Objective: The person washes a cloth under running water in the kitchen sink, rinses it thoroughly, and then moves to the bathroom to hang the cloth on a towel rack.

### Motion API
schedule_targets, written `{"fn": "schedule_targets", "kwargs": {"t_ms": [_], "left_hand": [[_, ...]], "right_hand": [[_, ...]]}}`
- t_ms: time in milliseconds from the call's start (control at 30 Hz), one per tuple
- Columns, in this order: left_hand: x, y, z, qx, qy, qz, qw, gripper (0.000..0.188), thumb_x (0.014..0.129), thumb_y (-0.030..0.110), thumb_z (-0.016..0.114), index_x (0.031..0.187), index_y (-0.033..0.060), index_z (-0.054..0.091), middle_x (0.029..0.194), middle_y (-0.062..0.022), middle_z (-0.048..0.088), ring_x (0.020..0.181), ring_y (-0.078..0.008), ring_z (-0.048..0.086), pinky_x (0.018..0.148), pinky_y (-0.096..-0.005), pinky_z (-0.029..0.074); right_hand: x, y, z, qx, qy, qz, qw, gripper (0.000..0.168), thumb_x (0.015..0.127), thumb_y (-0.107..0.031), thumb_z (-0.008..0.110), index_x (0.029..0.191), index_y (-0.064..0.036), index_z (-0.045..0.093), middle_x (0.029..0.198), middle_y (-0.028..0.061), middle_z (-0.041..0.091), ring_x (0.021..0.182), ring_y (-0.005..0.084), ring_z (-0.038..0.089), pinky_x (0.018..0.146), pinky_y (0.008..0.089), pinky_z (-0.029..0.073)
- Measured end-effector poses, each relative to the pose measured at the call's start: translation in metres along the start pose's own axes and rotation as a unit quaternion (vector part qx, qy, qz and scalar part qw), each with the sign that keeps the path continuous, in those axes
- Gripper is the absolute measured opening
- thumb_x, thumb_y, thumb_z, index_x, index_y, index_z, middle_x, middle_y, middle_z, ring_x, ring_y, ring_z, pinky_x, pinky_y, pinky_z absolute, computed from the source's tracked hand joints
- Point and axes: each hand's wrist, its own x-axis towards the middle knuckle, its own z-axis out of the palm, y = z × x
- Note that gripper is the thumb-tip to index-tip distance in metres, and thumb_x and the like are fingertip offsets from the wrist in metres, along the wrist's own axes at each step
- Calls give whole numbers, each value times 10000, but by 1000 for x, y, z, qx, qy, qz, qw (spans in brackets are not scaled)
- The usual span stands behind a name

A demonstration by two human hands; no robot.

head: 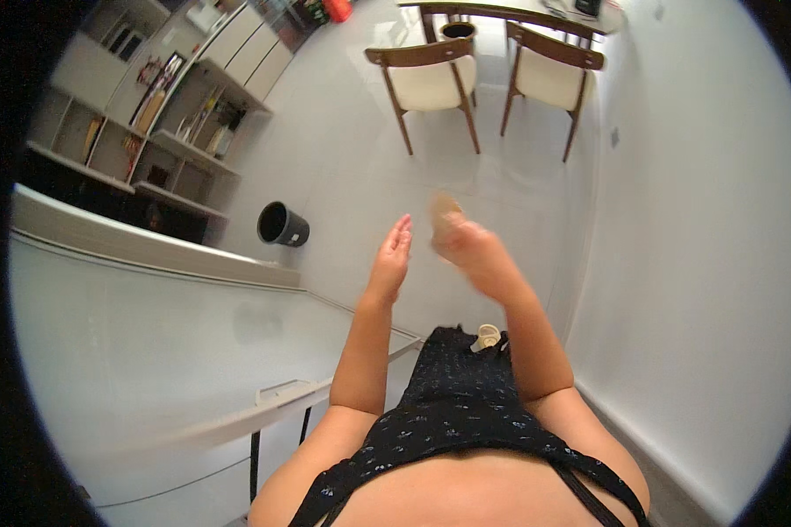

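My left hand (391, 253) is raised in front of my body with its fingers stretched out, and nothing shows in it. Beside it, to the right, my right hand (471, 247) grips a flat tan item (445, 214). Motion blur hides what that item is exactly. A small gap separates the two hands, and both are held above the tiled floor (343, 178). Below them, at the hem of a black patterned garment (461, 395), part of a cream slipper (488, 336) shows.
A black waste bin (295, 228) stands left of my hands. Two wooden chairs (428, 82) (550, 82) with cream seats are ahead at a table (488, 6). Open shelving (191, 132) lines the left, beyond a whitish panel (158, 329). A white wall (692, 230) bounds the right.
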Motion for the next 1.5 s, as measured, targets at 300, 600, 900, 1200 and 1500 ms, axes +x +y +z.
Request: {"fn": "schedule_targets", "kwargs": {"t_ms": [300, 600, 900, 1200, 1500], "left_hand": [[161, -11, -119, -616, -167, 22, 770, 634, 858, 512, 324, 1359, 141, 207, 1422, -105, 140, 1289, -305, 201, 1037, -494, 210], [340, 89, -245, -658, -162, 2, 736, 539, 892, 426, 312, 1325, 112, 253, 1388, -139, 219, 1250, -296, 284, 997, -476, 305], [531, 125, -339, -143, 37, 40, 988, 463, 832, 383, 428, 1223, 137, 398, 1247, -63, 410, 1146, -182, 401, 938, -377, 365], [616, 195, -441, -237, 181, -2, 955, 388, 795, 282, 541, 1138, 114, 474, 1057, -61, 546, 1026, -223, 495, 886, -327, 389], [840, 244, -605, 267, 48, 150, 951, 334, 781, 354, 511, 1017, 125, 454, 967, -44, 511, 927, -212, 505, 769, -341, 405]], "right_hand": [[189, -2, 139, -239, -281, -208, 906, 408, 781, -230, 546, 1180, -165, 484, 1273, 103, 411, 1253, 303, 286, 979, 629, 142], [447, 50, 166, -192, -118, -177, 958, 319, 694, -165, 669, 998, -125, 580, 1089, 94, 528, 1100, 300, 445, 895, 467, 356], [665, 110, 255, -39, -160, -129, 978, 90, 727, -82, 609, 813, -57, 599, 803, 111, 574, 752, 294, 557, 660, 371, 457], [906, 106, 360, 16, -404, 44, 914, 186, 811, -205, 527, 880, -51, 604, 789, 153, 613, 704, 313, 574, 637, 367, 457], [1095, 185, 426, -36, -309, 148, 939, 265, 857, -257, 511, 998, -44, 585, 923, 142, 623, 834, 263, 602, 743, 331, 471]]}}
